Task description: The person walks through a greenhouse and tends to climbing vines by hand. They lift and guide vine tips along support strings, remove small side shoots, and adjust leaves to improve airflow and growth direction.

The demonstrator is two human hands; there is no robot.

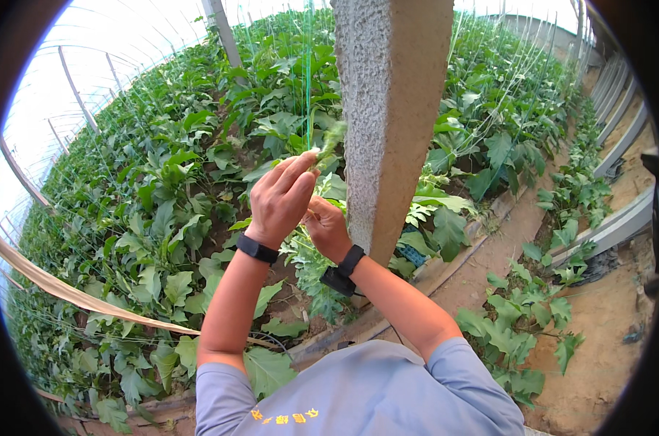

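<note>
A climbing vine (329, 144) with a blurred, fuzzy green tip rises beside a concrete post. My left hand (283, 196) pinches it just below that tip, between thumb and fingertips. Green twine (309, 82) hangs from above and runs down to those same fingertips. Lower and to the right, touching or nearly touching the left, my right hand (328, 226) has its fingers curled closed on the vine's thin stem; the grip itself is partly hidden. Deeply lobed leaves (315, 278) of the vine, like a watermelon's, spread below both hands.
The concrete post (395, 120) stands close to the right of my hands. Dense eggplant-like plants (160, 218) fill the left. A dirt path (471, 278) runs along the right, by leafy plants (514, 321) and curved supports (607, 223). A pale strap (89, 297) crosses at left.
</note>
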